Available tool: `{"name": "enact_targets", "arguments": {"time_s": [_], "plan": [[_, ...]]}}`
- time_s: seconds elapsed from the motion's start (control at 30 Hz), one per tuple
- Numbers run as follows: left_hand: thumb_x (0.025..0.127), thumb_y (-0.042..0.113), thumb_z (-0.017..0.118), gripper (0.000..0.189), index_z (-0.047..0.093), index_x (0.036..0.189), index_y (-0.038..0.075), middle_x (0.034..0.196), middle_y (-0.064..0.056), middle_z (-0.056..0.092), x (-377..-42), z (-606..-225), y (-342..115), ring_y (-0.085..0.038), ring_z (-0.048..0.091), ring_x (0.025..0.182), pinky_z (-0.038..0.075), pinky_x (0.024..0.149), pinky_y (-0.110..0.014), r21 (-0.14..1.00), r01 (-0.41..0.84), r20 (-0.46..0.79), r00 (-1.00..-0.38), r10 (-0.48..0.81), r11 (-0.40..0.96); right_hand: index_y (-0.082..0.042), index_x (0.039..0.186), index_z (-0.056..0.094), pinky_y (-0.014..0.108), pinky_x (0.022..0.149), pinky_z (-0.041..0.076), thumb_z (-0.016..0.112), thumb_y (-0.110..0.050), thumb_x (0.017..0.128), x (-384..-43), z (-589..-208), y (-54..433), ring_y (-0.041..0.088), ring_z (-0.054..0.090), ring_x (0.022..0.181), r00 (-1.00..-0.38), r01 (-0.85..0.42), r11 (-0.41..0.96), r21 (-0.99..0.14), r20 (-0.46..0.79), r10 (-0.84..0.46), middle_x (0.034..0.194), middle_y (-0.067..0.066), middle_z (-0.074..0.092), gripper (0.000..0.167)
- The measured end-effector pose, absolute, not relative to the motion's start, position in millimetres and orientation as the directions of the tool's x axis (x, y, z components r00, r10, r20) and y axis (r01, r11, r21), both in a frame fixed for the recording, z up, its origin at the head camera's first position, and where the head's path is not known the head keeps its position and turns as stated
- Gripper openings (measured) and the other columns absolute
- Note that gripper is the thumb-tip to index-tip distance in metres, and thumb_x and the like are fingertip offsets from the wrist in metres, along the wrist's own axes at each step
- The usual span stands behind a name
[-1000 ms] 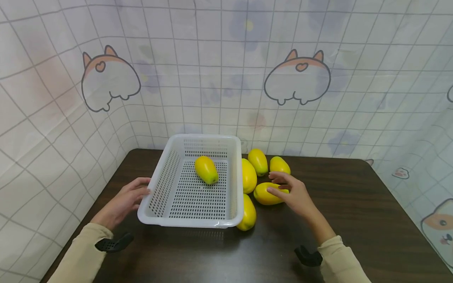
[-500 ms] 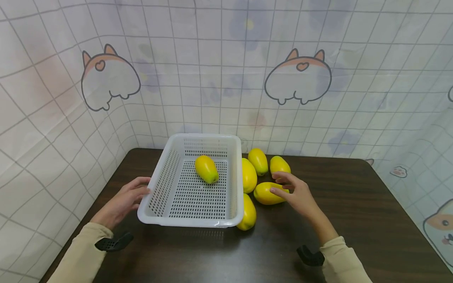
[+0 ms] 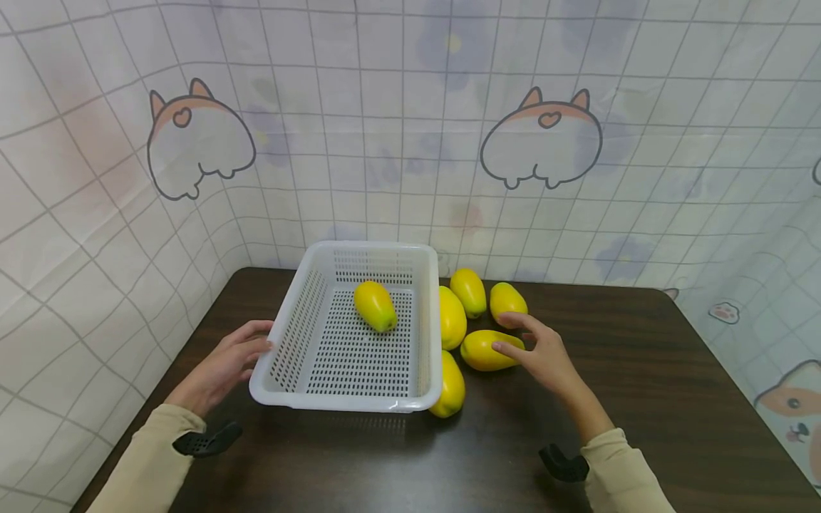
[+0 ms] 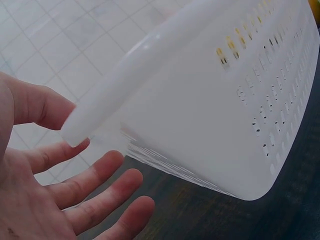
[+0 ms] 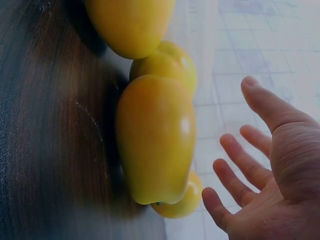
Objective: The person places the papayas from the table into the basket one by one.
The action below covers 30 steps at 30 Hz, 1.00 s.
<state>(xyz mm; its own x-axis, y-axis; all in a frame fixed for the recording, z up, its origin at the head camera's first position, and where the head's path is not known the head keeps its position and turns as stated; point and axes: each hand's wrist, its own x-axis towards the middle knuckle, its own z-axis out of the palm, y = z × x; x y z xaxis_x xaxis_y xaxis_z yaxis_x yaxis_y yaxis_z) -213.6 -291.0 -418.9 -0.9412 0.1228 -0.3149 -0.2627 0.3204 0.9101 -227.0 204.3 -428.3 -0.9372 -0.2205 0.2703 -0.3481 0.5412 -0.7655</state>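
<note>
A white perforated plastic basket (image 3: 346, 403) stands on the left half of the dark table. One yellow, green-ended mango (image 3: 375, 306) lies inside it. My left hand (image 3: 221, 363) is at the basket's left rim, thumb and fingertips by its edge, the fingers spread and relaxed; the left wrist view shows the rim (image 4: 110, 97) close to the thumb and index finger. My right hand (image 3: 541, 356) hovers with parted fingers over the right end of another mango (image 3: 484, 350). A gap separates that hand (image 5: 265, 175) from the mango (image 5: 156, 140) in the right wrist view.
More mangoes lie right of the basket: one against its side (image 3: 452, 318), one near its front corner (image 3: 451, 388), and two at the back, a mango (image 3: 467, 292) and a mango (image 3: 507, 302). A patterned cloth wall (image 3: 410, 142) rises behind the dark wooden table (image 3: 641, 370).
My right hand has shifted slightly to the right and stays over the mango. The left hand, basket and fruit have not moved.
</note>
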Motion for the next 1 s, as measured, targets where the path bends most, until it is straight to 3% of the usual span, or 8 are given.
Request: {"name": "enact_targets", "arguments": {"time_s": [0.17, 1.0], "plan": [[0.100, 0.035, 0.048, 0.055, 0.028, 0.147, 0.015, 0.146, -0.019, 0.039, -214, -420, -290, -0.037, 0.048, 0.128, 0.046, 0.094, -0.050, 0.910, -0.272, -0.321, -0.940, 0.115, 0.314, -0.008, 0.130, 0.056, 0.056, 0.100, 0.039, 0.073, -0.024, 0.086, -235, -441, 210, 0.031, 0.053, 0.122, -0.939, -0.344, 0.552, -0.759, 0.267, -0.217, 0.130, 0.012, 0.061, 0.049], [0.100, 0.036, 0.048, 0.056, 0.027, 0.148, 0.016, 0.145, -0.018, 0.041, -215, -423, -291, -0.031, 0.051, 0.126, 0.045, 0.094, -0.046, 0.910, -0.264, -0.313, -0.944, 0.109, 0.320, -0.010, 0.135, 0.053, 0.058, 0.103, 0.035, 0.074, -0.025, 0.085, -239, -457, 214, 0.032, 0.046, 0.130, -0.948, -0.316, 0.538, -0.782, 0.233, -0.218, 0.137, 0.012, 0.055, 0.056]]}}
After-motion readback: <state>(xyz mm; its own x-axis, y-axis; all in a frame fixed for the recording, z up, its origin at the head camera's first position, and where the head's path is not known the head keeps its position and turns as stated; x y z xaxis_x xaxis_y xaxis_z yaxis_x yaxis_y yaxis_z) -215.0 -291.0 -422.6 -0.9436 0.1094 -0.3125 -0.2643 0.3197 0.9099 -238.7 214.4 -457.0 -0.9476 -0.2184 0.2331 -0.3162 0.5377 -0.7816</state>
